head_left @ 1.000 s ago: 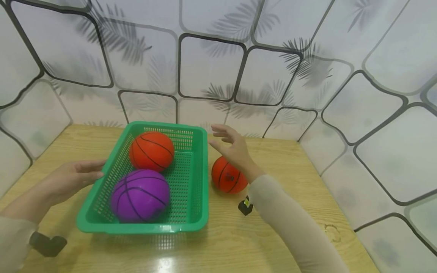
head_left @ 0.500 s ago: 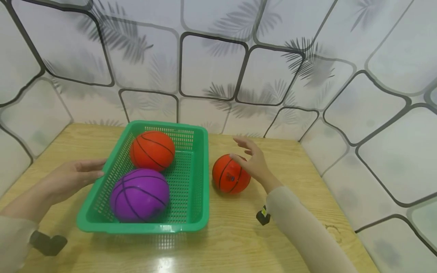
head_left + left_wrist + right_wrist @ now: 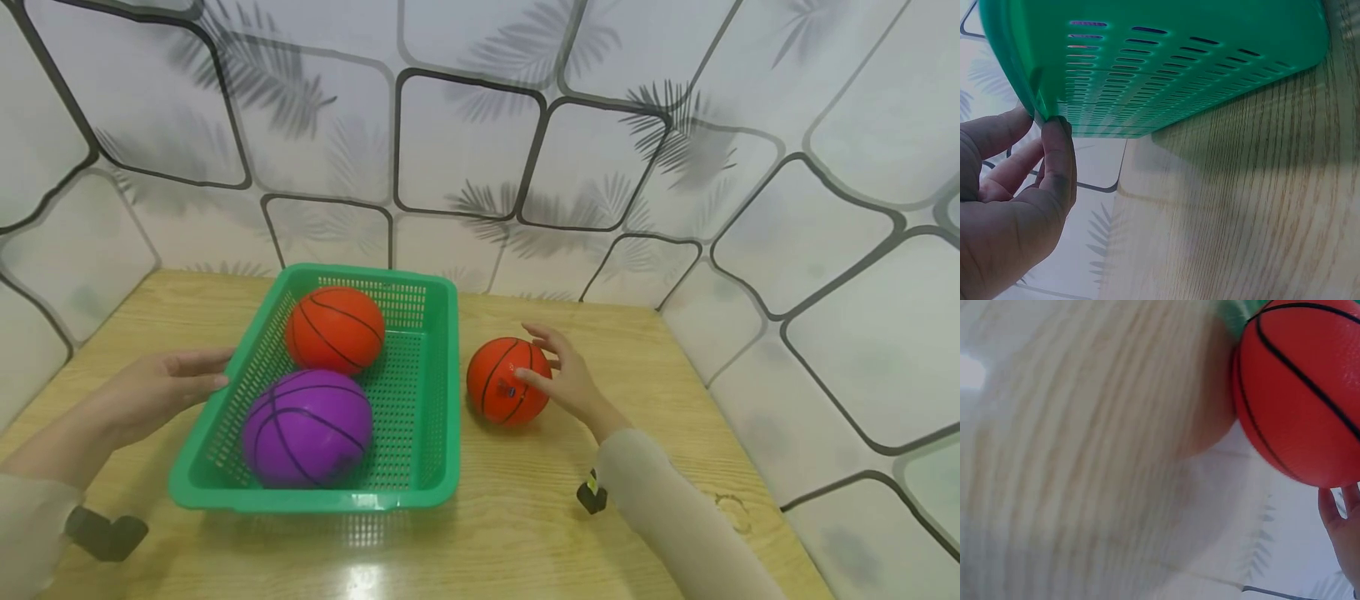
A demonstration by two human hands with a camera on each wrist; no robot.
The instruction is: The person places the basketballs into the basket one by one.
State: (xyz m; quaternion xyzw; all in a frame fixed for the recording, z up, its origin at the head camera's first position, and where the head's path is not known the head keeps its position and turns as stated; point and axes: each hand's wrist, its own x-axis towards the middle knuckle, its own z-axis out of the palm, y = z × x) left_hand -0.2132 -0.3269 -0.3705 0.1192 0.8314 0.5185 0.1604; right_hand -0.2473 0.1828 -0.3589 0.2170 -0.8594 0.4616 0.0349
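Observation:
A green plastic basket (image 3: 444, 400) holds an orange basketball (image 3: 334, 332) at the back and a purple basketball (image 3: 307, 429) in front of it. At the basket's left rim, my left hand (image 3: 161, 392) pinches the edge between thumb and fingers, as the left wrist view (image 3: 1022, 187) shows. Right of the basket, another orange basketball (image 3: 504, 392) lies on the table. My right hand (image 3: 573, 383) is at that ball's right side, fingers spread and loosely bent, thumb over its near face. Fingertips appear to meet the ball in the right wrist view (image 3: 1341, 512); the palm is mostly out of frame.
Everything stands on a wood-grain table (image 3: 525, 533). A patterned wall (image 3: 465, 150) runs behind the table and along both sides. The loose ball sits close to the basket's right wall.
My right hand has moved right and down, from above the loose orange basketball to its right side. My left hand stays at the basket rim. The balls have barely moved.

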